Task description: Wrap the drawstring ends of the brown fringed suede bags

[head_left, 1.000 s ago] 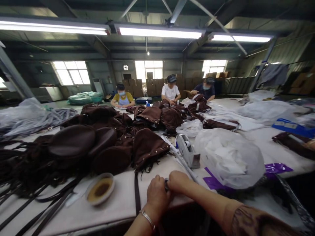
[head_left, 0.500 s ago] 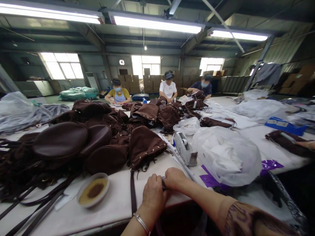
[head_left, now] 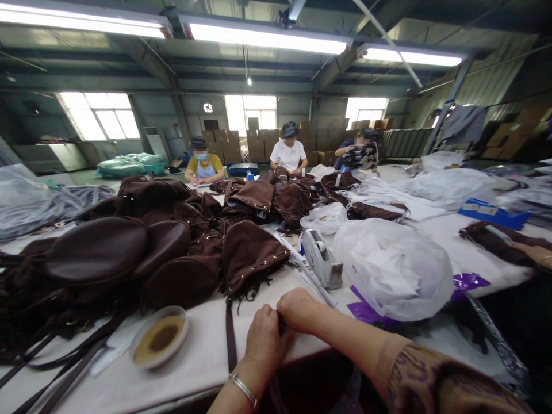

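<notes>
My left hand (head_left: 264,336), with a silver bangle at the wrist, is closed at the table's near edge. Pressed against it, my right hand (head_left: 298,310) is closed too. Whatever the fingers grip is small and dark and mostly hidden between them, so I cannot name it. Just beyond lies a dark brown drawstring bag (head_left: 252,256) with metal eyelets; its strap (head_left: 230,333) runs down past my left hand. Left of that hand sits a shallow white bowl (head_left: 181,333) holding something yellowish with a dark brown patch. A grey tape dispenser (head_left: 322,261) stands beyond my right hand.
Brown bags (head_left: 97,250) are heaped across the left and middle. A bulging white plastic bag (head_left: 390,270) lies at right, near purple film (head_left: 371,310) and a blue dispenser (head_left: 491,214). Another person's hand (head_left: 532,252) touches a brown bag at far right. Several people work opposite.
The view has shifted slightly, so most things appear a little further left. My hands stay closed together. The person at back right now holds up something dark and patterned.
</notes>
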The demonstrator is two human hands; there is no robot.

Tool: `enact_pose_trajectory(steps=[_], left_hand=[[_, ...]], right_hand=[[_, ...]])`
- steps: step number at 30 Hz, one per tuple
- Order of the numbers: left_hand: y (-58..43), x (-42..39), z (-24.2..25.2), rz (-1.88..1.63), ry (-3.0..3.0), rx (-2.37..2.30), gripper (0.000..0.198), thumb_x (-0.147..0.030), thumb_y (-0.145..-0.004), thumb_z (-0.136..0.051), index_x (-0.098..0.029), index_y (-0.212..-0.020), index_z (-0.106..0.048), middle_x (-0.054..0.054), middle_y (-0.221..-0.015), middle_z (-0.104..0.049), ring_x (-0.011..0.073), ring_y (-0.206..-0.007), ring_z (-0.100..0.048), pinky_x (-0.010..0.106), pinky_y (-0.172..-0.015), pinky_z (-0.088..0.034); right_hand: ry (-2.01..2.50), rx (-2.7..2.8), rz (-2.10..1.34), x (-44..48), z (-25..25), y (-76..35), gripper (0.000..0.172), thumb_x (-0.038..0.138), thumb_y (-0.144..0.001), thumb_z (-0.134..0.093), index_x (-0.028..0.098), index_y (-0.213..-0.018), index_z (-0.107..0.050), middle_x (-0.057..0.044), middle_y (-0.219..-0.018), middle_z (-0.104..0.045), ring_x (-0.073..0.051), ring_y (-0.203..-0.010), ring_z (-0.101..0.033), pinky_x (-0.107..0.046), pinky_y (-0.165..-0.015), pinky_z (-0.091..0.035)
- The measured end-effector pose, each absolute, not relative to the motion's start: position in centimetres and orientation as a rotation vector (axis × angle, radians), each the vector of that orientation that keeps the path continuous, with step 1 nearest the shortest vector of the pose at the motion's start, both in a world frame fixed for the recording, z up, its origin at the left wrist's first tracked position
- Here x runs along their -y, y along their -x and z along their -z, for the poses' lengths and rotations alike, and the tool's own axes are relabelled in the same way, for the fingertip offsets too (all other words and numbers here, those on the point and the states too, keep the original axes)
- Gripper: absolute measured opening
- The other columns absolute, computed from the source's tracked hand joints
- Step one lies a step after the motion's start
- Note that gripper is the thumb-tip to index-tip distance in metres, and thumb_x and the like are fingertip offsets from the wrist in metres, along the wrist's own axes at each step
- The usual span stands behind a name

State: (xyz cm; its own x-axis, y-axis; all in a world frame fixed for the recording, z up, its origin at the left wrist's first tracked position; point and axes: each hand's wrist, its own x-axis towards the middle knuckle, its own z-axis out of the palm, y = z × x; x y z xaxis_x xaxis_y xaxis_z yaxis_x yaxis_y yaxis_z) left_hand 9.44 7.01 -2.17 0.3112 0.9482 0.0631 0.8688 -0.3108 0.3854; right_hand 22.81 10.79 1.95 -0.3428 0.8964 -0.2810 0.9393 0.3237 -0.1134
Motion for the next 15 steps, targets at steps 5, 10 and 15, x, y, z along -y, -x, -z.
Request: enact_pose_trajectory(steps=[5, 10, 15], left_hand=[[-9.1, -6.2, 1.9, -0.315, -2.21, -1.799, 0.025, -0.039, -0.081, -0.064, -0.017, -0.092, -0.065, 0.009, -0.094, -0.063, 0.0248, -0.089, -0.06, 0.033, -0.076, -0.042], [-10.0, -6.4, 2.1, -0.33, -2.23, -1.787, 0.016, -0.03, -0.083, -0.059, -0.017, -0.09, -0.065, 0.01, -0.098, -0.064, 0.024, -0.094, -0.06, 0.032, -0.08, -0.042], [-10.2, -7.5, 2.5, -0.295, -2.349, -1.69, 0.019, -0.027, -0.087, -0.053, -0.017, -0.095, -0.067, 0.011, -0.105, -0.065, 0.0253, -0.101, -0.062, 0.033, -0.089, -0.044]], right_hand=[[-1.823, -2.327, 0.335, -10.0, -0.9, -22.4, 0.032, 0.027, -0.084, -0.056, 0.014, -0.104, -0.077, -0.02, -0.107, -0.075, -0.033, -0.106, -0.07, -0.04, -0.087, -0.055], [-1.905, -2.244, 0.315, -9.3, -0.7, -22.9, 0.04, 0.027, -0.088, -0.046, 0.012, -0.109, -0.076, -0.021, -0.105, -0.076, -0.034, -0.102, -0.072, -0.041, -0.082, -0.059], [-1.829, -2.239, 0.322, -10.4, -2.1, -22.9, 0.039, 0.036, -0.079, -0.064, 0.015, -0.109, -0.076, -0.018, -0.106, -0.076, -0.035, -0.103, -0.072, -0.043, -0.084, -0.059]])
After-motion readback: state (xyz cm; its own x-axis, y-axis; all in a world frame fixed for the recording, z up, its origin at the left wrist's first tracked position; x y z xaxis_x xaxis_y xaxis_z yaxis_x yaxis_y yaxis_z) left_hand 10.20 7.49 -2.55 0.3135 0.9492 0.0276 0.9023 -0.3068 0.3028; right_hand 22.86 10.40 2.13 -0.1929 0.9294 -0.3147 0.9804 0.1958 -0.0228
